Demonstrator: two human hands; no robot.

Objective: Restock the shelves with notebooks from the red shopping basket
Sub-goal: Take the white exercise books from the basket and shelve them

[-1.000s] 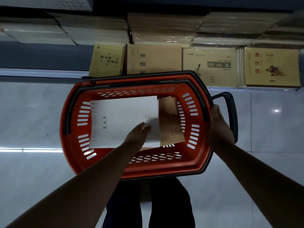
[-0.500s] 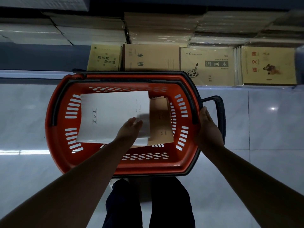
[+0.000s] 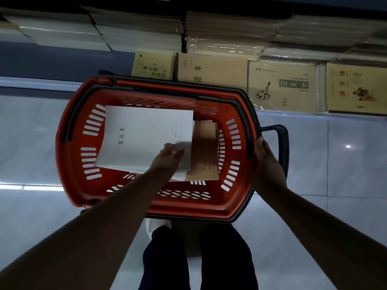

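The red shopping basket (image 3: 69, 164) hangs in front of me over the floor. A white notebook (image 3: 142, 135) lies on top inside it, with brown notebooks (image 3: 205, 147) under it on the right. My left hand (image 3: 167, 158) reaches into the basket and pinches the white notebook's near right corner, where the paper looks blurred. At the basket's right end, my right hand (image 3: 268, 162) grips the rim, just inside the black handle (image 3: 282, 143).
Beyond the basket, the low shelf holds rows of tan and yellow notebooks (image 3: 280, 86), with wrapped stacks (image 3: 226, 38) above them. Pale floor tiles (image 3: 335, 164) lie all round. My dark trouser legs (image 3: 167, 258) stand just below the basket.
The basket has shifted left in view, still held by my right hand. My left hand has slid a little further onto the white notebook's corner and taken hold of it.
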